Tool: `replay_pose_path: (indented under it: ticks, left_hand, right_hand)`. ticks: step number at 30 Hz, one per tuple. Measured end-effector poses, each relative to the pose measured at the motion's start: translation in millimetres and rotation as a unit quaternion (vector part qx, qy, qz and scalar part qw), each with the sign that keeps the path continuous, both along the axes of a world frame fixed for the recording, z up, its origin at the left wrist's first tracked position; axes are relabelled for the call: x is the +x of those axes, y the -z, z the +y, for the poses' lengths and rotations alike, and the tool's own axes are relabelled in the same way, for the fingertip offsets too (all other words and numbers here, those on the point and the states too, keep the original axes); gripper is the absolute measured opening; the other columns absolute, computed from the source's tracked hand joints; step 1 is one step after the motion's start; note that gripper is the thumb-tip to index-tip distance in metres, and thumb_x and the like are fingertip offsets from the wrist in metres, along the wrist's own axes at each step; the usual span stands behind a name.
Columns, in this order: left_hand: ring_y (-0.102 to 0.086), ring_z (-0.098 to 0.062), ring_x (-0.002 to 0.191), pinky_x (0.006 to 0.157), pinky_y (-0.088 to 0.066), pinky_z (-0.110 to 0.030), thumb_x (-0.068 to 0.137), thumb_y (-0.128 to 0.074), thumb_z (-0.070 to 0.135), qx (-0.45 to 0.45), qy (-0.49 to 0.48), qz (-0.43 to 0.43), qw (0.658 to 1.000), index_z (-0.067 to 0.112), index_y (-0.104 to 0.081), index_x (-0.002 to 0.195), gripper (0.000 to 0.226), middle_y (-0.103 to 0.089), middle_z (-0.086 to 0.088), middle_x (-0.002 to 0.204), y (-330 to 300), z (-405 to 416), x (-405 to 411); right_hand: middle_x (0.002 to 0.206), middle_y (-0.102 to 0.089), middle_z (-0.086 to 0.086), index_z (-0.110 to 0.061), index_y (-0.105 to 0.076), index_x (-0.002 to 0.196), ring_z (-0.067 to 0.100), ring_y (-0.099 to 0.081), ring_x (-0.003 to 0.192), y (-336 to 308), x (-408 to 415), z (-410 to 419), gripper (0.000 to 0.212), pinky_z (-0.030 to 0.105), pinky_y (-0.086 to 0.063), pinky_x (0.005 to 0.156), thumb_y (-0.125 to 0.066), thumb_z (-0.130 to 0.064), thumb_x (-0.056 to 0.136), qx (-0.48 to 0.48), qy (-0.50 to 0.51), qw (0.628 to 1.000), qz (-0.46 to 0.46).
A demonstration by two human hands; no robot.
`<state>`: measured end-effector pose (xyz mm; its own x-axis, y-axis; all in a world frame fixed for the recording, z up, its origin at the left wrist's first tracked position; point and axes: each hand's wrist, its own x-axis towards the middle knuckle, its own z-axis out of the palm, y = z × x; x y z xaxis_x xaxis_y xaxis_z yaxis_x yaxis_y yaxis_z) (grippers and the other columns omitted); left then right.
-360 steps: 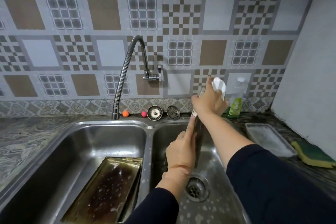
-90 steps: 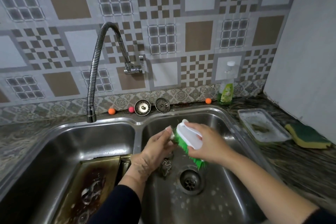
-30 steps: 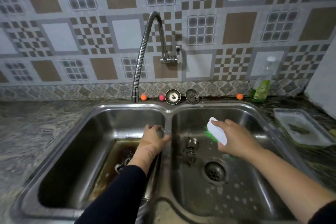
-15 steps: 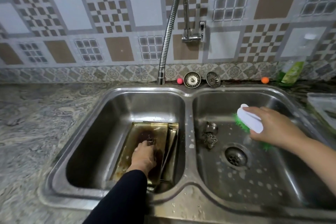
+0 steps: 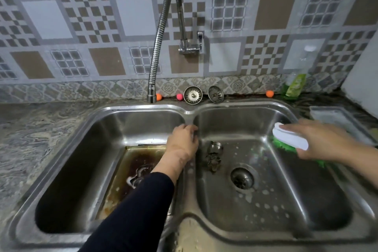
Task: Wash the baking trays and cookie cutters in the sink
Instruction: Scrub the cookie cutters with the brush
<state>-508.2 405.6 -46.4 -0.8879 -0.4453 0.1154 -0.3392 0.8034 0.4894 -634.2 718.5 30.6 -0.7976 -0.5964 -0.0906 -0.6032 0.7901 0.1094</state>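
Your left hand (image 5: 182, 142) has come up off the baking tray (image 5: 131, 172) in the left basin and now sits at the divider of the sink (image 5: 189, 117). Its fingers are curled, apparently around something small; blur hides whether it is a cookie cutter. That suggests the next piece is being carried over the divider for scrubbing. The tray lies flat, left of the divider, brown with grease and flecked with suds, so it is not yet clean. Two cookie cutters (image 5: 214, 155) rest just right of the divider, near the drain. Your right hand (image 5: 319, 141) has swung farther right of the divider, its fingers wrapped over the white-backed green scrub brush (image 5: 290, 140).
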Motion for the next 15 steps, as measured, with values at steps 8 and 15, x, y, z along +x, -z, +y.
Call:
replay_pose_path:
  ticks: [8, 15]
  left_hand:
    - [-0.047, -0.028, 0.123, 0.103, -0.042, -0.039, 0.089, -0.055, 0.029, 0.042, 0.020, -0.156, 0.987, 0.024, -0.056, 0.126, 0.037, -0.043, -0.005, 0.137, 57.0, 61.5, -59.2]
    - [-0.032, -0.036, 0.132, 0.107, -0.037, -0.046, 0.083, -0.062, 0.039, 0.062, -0.053, -0.262, 0.962, 0.038, -0.027, 0.144, 0.070, -0.023, -0.007, 0.149, 114.5, 77.5, -81.7]
  right_hand:
    - [0.125, -0.051, 0.012, -0.039, -0.035, 0.144, 0.030, -0.051, 0.113, -31.2, -80.3, 70.8, 0.078, 0.037, -0.045, 0.087, -0.071, -0.038, 0.075, -0.139, 0.154, 0.978, 0.027]
    - [0.145, -0.044, 0.006, -0.031, -0.036, 0.146, 0.028, -0.051, 0.121, 9.5, -144.0, 87.0, 0.081, 0.037, -0.046, 0.092, -0.073, -0.036, 0.074, -0.184, 0.202, 0.961, -0.029]
